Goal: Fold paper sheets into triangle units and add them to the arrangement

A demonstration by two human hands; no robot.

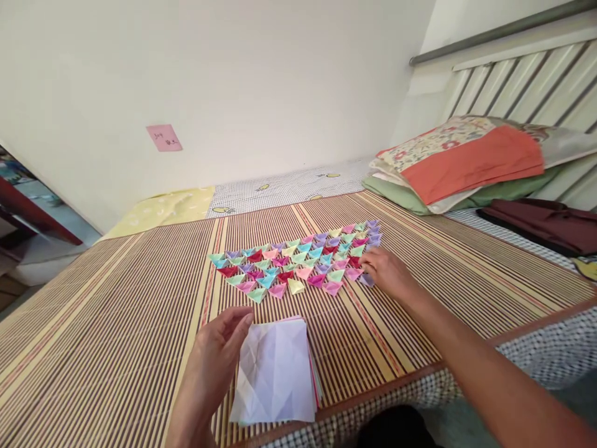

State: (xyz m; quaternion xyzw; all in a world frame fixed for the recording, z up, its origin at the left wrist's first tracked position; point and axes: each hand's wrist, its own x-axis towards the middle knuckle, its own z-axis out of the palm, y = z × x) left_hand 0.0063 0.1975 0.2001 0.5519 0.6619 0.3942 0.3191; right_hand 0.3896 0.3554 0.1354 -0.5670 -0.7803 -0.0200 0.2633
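Observation:
Rows of small folded paper triangles (303,256) in pink, green, blue, purple, red and yellow lie on the striped bamboo mat (153,311). My right hand (383,270) is at the right end of the rows, fingertips pressed together at a triangle there; whatever they pinch is too small to make out. Nearer to me lies a stack of creased paper sheets (275,373), a pale lilac one on top with pink and green edges below. My left hand (222,345) hovers at the stack's upper left corner, thumb and fingers close together, and any paper between them is hidden.
Folded pillows or covers (471,158) with an orange panel lie at the back right by a white slatted headboard (527,81). A maroon bag (541,224) rests before them. A pink note (164,137) is on the wall. Yellow cloth (163,210) lies along the back left.

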